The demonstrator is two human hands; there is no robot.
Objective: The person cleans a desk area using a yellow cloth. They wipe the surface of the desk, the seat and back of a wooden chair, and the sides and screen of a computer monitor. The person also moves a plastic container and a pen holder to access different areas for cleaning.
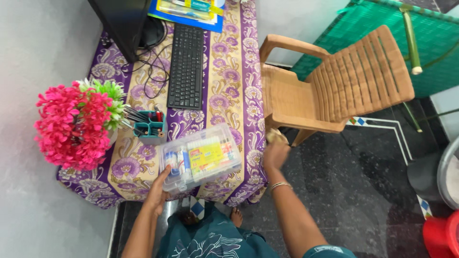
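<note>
Step in hand appears to be wiping the table edge while the box is steadied. The left hand (157, 193), lower centre of the frame, grips the near corner of the clear plastic box (201, 157) of stationery, which rests on the purple floral tablecloth (234, 91). The right hand (275, 154) is closed on a crumpled cloth (277, 137) at the table's right edge, beside the tan chair (330, 91). Any further stroke calls for keeping the box held clear.

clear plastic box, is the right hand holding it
No: the left hand holds the clear plastic box at its near corner, while the right hand is off to the side at the table edge, clutching something small.
</note>
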